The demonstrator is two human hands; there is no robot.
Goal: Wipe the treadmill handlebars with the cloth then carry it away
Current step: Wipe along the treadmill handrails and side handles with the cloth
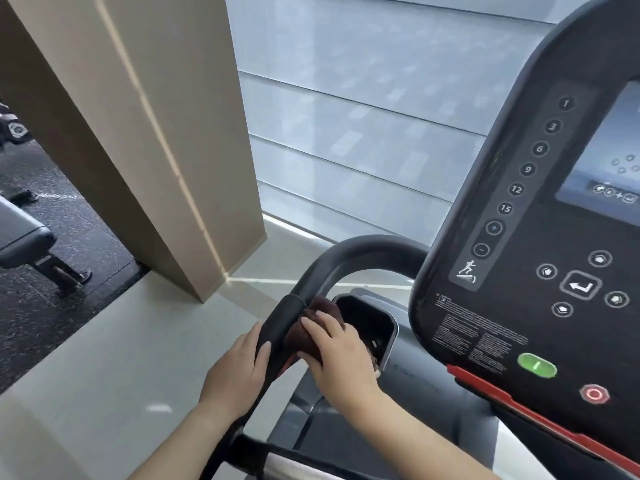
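Note:
The treadmill's black left handlebar [277, 322] curves up from the lower middle toward the console. My left hand [239, 365] grips the padded part of the bar from its left side, thumb over the top. A dark brown-red cloth [320, 308] is bunched against the right side of the bar. My right hand [337, 351] lies over the cloth with fingers curled, pressing it onto the bar. Most of the cloth is hidden under that hand.
The treadmill console [519, 271] with number buttons, a green button [536, 365] and a red stop button [594, 393] fills the right. A cup-holder recess [370, 323] lies just right of my hands. A beige pillar [156, 133] stands left, a padded bench [24, 240] far left, windows behind.

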